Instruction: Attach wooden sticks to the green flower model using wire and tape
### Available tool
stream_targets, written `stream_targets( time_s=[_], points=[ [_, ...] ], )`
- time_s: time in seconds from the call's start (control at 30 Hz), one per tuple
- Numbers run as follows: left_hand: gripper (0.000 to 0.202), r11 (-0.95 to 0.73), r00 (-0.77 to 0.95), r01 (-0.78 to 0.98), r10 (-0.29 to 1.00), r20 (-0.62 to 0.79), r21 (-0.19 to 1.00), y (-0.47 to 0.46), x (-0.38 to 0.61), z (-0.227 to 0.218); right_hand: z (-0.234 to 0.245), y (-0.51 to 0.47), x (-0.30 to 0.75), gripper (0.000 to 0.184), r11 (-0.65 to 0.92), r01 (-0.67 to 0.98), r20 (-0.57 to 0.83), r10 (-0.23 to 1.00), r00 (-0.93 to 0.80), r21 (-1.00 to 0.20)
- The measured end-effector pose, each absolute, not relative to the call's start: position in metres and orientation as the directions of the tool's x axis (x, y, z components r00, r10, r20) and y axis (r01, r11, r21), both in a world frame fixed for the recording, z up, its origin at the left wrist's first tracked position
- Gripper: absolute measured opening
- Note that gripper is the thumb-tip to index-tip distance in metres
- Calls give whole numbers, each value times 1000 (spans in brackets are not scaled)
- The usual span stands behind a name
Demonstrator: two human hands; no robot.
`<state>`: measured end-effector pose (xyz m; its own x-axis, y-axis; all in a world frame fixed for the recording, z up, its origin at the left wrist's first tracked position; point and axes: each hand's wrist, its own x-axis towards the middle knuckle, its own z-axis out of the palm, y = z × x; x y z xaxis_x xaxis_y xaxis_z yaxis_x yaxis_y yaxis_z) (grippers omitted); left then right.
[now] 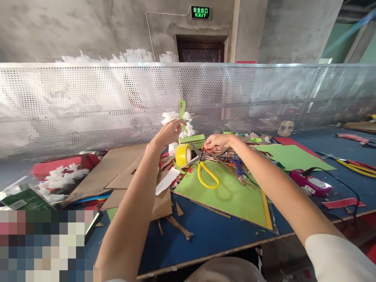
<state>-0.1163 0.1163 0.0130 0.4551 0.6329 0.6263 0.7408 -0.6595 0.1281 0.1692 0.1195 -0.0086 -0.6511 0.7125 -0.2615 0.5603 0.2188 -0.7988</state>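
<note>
My left hand is closed at a curled green paper strip with white crumpled tissue tufts around it; the fingertips are at the strip. Its base stands by a green block. Closed fingers of my right hand have a small orange-red bit at their tips; what they grip is too small to name. Just below lie yellow-handled scissors, blades apart, beside a yellow tape roll. A blue glue gun lies right of the scissors, under my right forearm.
Cardboard sheets lie left, near a red box and more white tissue. A green sheet covers the middle front. To the right are a magenta power socket with a cord and long-handled cutters. A perforated metal screen stands behind.
</note>
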Motion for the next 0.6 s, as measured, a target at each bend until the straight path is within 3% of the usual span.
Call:
stream_targets(
  time_s=[0.23,0.4,0.6],
  points=[
    [53,-673,528,738,631,568,61,104,-115,23,-5,132,153,15,146,585,-286,762,-581,-798],
    [49,-662,492,741,650,579,112,100,-115,25,0,133,146,21,169,594,-311,723,-618,-787],
    [52,-699,555,714,602,575,42,95,-106,28,5,137,147,27,200,636,-338,709,-619,-745]
  ],
)
